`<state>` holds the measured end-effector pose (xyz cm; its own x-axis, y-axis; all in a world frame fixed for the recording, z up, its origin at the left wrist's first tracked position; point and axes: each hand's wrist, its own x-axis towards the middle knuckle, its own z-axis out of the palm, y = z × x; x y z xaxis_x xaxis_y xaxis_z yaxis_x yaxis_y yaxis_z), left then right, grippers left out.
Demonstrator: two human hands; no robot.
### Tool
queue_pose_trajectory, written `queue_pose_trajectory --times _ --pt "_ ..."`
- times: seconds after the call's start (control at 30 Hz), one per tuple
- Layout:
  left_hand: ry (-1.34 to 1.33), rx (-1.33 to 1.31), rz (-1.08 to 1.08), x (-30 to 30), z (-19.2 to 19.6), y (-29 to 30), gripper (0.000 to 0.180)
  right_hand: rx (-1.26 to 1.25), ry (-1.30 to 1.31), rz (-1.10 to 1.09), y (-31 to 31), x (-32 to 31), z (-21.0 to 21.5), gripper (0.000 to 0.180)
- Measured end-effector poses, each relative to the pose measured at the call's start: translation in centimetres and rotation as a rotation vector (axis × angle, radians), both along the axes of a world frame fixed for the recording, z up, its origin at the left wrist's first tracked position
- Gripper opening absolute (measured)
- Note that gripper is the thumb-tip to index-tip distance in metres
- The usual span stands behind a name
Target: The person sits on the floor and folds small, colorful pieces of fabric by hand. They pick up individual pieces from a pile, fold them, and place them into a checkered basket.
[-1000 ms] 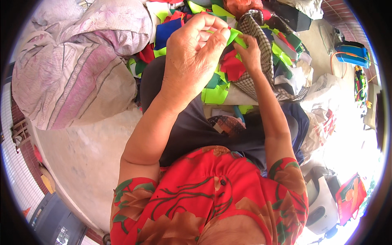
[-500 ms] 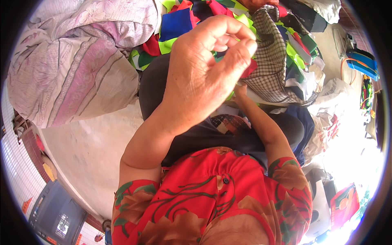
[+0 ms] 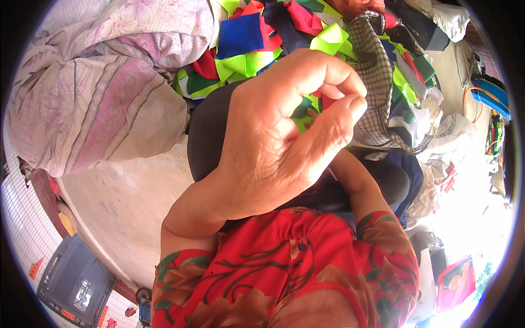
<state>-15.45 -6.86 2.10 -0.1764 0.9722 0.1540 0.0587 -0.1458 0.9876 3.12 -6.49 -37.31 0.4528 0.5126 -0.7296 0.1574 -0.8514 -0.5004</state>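
My left hand (image 3: pixel 279 134) is raised close in front of me, thumb and forefinger pressed together in a pinch. Whatever lies between those fingertips is too small to make out. Beneath and behind it, my right hand (image 3: pixel 311 116) is mostly hidden; a bit of finger shows through the gap, against a bright green cloth piece (image 3: pixel 302 124) near my lap. Its forearm (image 3: pixel 358 177) comes in from the right. Past my knees lies a heap of cloth scraps, with a blue square (image 3: pixel 240 36) on top and lime-green pieces (image 3: pixel 330 38) around it.
A checked cloth bag (image 3: pixel 372 71) with more scraps stands at the far right. A large floral cloth bundle (image 3: pixel 109 98) fills the far left. Pale floor (image 3: pixel 126 205) shows at my left, beside a dark grey box-shaped object (image 3: pixel 76 279). A blue item (image 3: pixel 492 98) lies far right.
My left hand has come nearer to me and slightly right, still pinched. It now covers more of my right hand and lap. The view has shifted a little.
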Motion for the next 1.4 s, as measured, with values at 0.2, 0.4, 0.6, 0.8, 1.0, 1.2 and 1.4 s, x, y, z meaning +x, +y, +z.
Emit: queue_pose_trajectory --times 0.2,0.4,0.6,0.8,1.0,1.2,1.4 --pt "0.025 0.018 -0.008 -0.1 0.3 0.3 0.008 0.076 0.126 -0.083 0.1 0.5 -3.3 0.060" --pt "0.010 0.005 0.010 -0.3 0.2 -0.1 0.008 0.072 0.288 -0.067 1.1 -0.2 -2.9 0.038" --pt "-0.001 -0.001 -0.001 -0.3 0.2 -0.1 0.008 -0.048 0.412 -0.111 4.3 -0.7 -4.6 0.031" --pt "-0.002 -0.025 0.012 0.0 0.4 0.0 0.011 0.038 0.860 -0.267 6.1 -2.5 -3.8 0.025" --pt "0.021 0.035 0.031 0.0 0.1 0.0 0.011 0.143 0.920 -0.177 8.7 -1.5 2.4 0.035" --pt "-0.056 0.002 0.074 0.5 -0.1 0.0 0.010 0.263 1.266 -0.026 11.8 -0.7 10.4 0.048" --pt "-0.180 0.044 0.110 0.8 -0.2 0.2 0.011 0.455 1.341 0.114 13.7 -2.0 22.2 0.059"
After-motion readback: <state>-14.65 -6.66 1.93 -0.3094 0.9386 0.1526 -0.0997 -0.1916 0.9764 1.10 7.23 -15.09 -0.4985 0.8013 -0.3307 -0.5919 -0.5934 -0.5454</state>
